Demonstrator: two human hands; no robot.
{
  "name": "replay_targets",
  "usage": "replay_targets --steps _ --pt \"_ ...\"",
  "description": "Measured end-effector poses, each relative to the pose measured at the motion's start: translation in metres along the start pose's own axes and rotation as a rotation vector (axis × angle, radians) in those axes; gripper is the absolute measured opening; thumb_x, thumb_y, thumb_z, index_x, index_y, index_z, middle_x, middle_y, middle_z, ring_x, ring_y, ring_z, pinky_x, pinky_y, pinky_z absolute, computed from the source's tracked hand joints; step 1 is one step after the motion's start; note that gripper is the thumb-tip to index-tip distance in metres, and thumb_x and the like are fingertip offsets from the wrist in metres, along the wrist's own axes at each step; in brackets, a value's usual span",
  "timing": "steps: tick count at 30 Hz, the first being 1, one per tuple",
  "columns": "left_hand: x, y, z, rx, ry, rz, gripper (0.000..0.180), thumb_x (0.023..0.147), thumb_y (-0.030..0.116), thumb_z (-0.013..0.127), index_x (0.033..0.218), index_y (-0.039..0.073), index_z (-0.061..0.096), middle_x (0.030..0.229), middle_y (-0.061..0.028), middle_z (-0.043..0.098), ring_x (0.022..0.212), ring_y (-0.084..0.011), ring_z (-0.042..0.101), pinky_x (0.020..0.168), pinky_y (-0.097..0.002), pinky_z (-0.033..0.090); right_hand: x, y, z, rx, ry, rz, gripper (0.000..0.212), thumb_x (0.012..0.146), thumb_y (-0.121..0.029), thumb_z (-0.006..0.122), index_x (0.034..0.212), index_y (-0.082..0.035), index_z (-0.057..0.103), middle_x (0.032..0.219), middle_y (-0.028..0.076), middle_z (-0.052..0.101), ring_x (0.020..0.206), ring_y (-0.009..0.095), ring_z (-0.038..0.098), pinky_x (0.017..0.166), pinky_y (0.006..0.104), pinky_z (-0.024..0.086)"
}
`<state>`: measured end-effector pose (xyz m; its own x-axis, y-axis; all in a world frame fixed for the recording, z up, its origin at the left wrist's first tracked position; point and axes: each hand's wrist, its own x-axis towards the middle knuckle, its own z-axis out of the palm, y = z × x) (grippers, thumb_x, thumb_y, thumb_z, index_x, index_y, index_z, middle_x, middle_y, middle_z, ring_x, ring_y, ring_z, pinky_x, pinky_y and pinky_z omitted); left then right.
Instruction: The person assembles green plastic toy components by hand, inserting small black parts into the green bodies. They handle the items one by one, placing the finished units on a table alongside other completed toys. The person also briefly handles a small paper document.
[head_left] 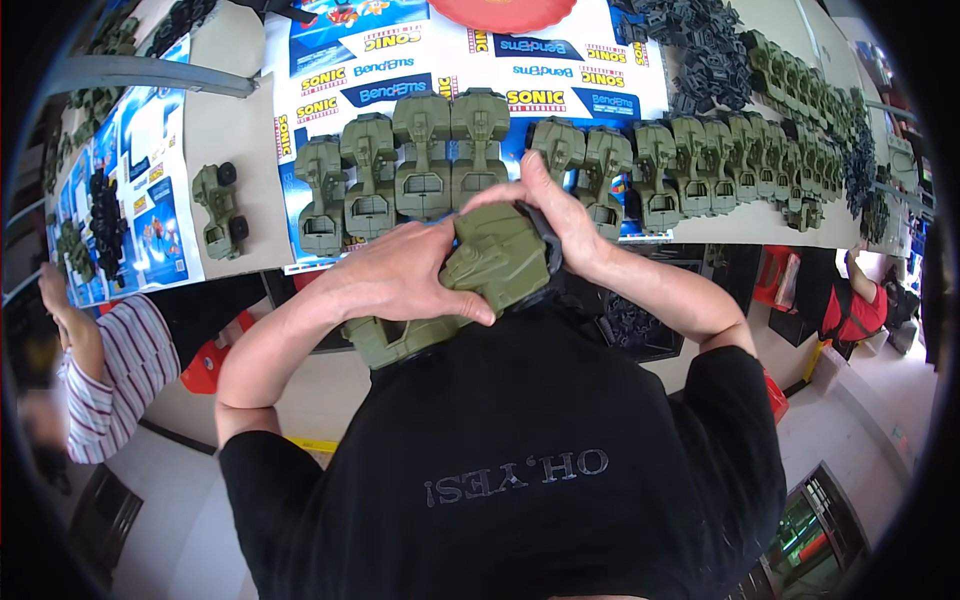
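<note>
An olive-green toy vehicle is held tilted against the front of my black T-shirt, above the table's near edge. My left hand wraps around its middle, thumb lying along the near side. At its right end, my right hand presses its palm by a dark part on the vehicle; the thumb points up and the other fingers are partly hidden behind the body. The open cargo bed sticks out below my left hand. Just beyond my hands stand several similar green vehicle bodies in a row.
More green vehicles line the table to the right, with a pile of dark plastic parts behind. A red round dish sits at the far edge. One vehicle with black wheels lies left. Co-workers in striped and red shirts flank me.
</note>
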<state>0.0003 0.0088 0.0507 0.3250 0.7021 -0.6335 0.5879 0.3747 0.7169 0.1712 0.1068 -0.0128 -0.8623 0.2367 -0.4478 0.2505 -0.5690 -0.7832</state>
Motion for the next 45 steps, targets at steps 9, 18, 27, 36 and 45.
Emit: replay_targets --steps 9,18,27,36,45 --pt "-0.026 -0.003 0.029 0.286 0.169 0.203 0.070 0.064 0.029 0.075 0.107 -0.013 0.039 0.082 -0.0258 0.059 0.085 -0.0377 0.059 0.076 -0.0407 0.047 -0.024 -0.002 0.029 -0.464 -0.038 -0.647 0.031 0.090 -0.021 0.032 0.091 0.004 0.052 0.087 0.016 0.055 0.080 0.029 0.053 0.073 0.0358 0.041" --pt "-0.008 -0.021 0.009 -0.009 -0.051 0.146 0.068 0.064 0.032 0.076 0.111 -0.006 0.044 0.093 -0.0208 0.060 0.088 -0.0374 0.059 0.081 -0.0387 0.047 -0.008 0.002 0.028 -0.318 0.049 -0.274 0.056 0.094 -0.045 0.020 0.105 0.000 0.051 0.096 0.011 0.050 0.091 0.020 0.047 0.085 0.0313 0.037" --pt "0.033 -0.108 0.030 -1.323 -0.405 0.325 0.072 0.065 0.046 0.074 0.108 -0.007 0.050 0.093 -0.0169 0.060 0.082 -0.0254 0.062 0.070 -0.0338 0.052 0.039 -0.038 0.014 -0.088 -0.005 0.150 0.075 0.084 -0.069 0.026 0.122 -0.009 0.050 0.121 0.012 0.047 0.116 0.021 0.041 0.096 0.0333 0.033" --pt "0.020 -0.121 0.034 -1.232 -0.384 0.248 0.059 0.066 0.031 0.078 0.106 -0.005 0.053 0.089 -0.0150 0.061 0.076 -0.0224 0.061 0.070 -0.0341 0.049 0.046 -0.039 0.031 -0.335 -0.096 -0.035 0.065 0.092 -0.056 0.027 0.103 0.000 0.059 0.102 0.011 0.057 0.100 0.017 0.050 0.091 0.0321 0.037" --pt "-0.075 -0.122 -0.032 -0.540 0.673 -0.217 0.062 0.062 0.032 0.080 0.108 -0.001 0.054 0.095 -0.0103 0.064 0.088 -0.0186 0.062 0.078 -0.0320 0.048 0.047 -0.028 0.014 -0.324 0.162 -0.326 0.047 0.096 -0.040 0.031 0.114 0.000 0.050 0.114 0.009 0.053 0.098 0.016 0.052 0.081 0.0287 0.040"
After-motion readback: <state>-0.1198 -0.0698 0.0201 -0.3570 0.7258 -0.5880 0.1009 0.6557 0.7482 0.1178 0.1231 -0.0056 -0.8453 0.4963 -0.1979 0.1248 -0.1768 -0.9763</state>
